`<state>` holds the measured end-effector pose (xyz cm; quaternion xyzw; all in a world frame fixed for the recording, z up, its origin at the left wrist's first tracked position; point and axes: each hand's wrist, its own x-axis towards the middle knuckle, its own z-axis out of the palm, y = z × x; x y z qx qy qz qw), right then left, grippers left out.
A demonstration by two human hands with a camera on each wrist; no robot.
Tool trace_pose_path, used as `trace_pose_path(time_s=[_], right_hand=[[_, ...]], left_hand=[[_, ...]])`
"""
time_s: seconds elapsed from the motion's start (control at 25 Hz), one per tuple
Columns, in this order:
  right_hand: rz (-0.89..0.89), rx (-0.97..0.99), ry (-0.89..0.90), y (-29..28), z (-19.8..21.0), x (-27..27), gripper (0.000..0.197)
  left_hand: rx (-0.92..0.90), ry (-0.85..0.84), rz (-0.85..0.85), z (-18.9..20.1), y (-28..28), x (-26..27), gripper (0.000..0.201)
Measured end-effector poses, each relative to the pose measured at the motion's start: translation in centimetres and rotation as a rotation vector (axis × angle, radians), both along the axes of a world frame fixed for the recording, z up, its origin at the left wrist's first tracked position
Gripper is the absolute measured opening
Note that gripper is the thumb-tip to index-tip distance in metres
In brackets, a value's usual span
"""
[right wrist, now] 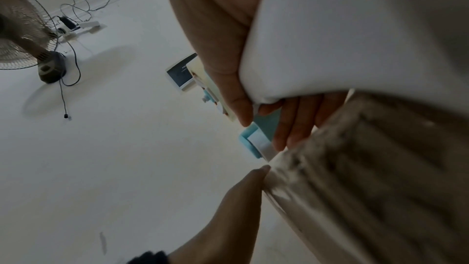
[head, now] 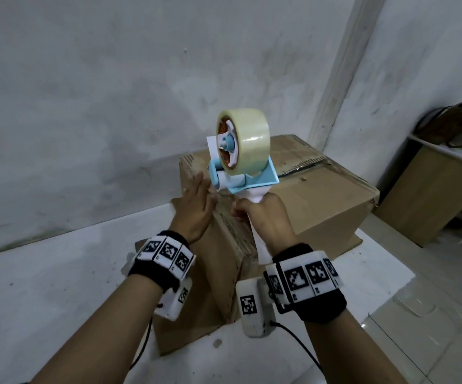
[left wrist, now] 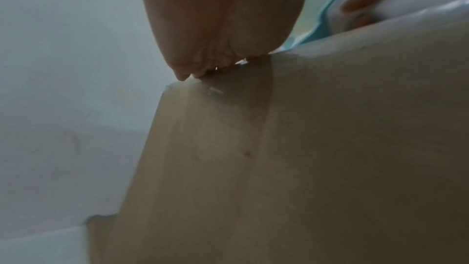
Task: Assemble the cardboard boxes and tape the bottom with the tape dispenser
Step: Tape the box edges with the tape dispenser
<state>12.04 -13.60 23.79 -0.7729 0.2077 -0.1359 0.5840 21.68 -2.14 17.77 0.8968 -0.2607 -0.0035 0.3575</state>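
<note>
A brown cardboard box [head: 218, 275] stands on the white floor in front of me, tilted with one edge up. My right hand [head: 263, 214] grips the white handle of a blue and white tape dispenser [head: 241, 159] carrying a roll of clear tape, its front end at the box's top edge. The left hand [head: 196, 206] lies flat with straight fingers against the box's upper side, beside the dispenser's roller. In the left wrist view the palm [left wrist: 220, 23] meets the box edge [left wrist: 253, 148]. The right wrist view shows my fingers [right wrist: 291, 123] curled round the handle [right wrist: 355, 37].
A second, closed cardboard box [head: 321, 195] sits just behind the first, near the wall corner. A wooden cabinet [head: 432, 189] with a bag on top stands at the right. A floor fan [right wrist: 27, 33] with cables and a power strip is seen in the right wrist view.
</note>
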Motion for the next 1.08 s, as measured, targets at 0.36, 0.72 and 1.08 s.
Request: trace_pose_path(time_s=[0.36, 0.72, 1.08], right_hand=[[-0.031, -0.026, -0.009, 0.4, 0.5, -0.8, 0.036], [-0.018, 0.228, -0.215, 1.6, 0.9, -6.9, 0.028], [0.181, 0.169, -0.068, 6.8, -3.6, -11.6, 0.035]], left_hand=[[-0.103, -0.178, 0.036, -1.4, 0.2, -8.1, 0.075], [0.352, -0.013, 0.101, 2.2, -0.8, -8.4, 0.060], [-0.450, 0.186, 0.344, -0.8, 8.0, -14.3, 0.033]])
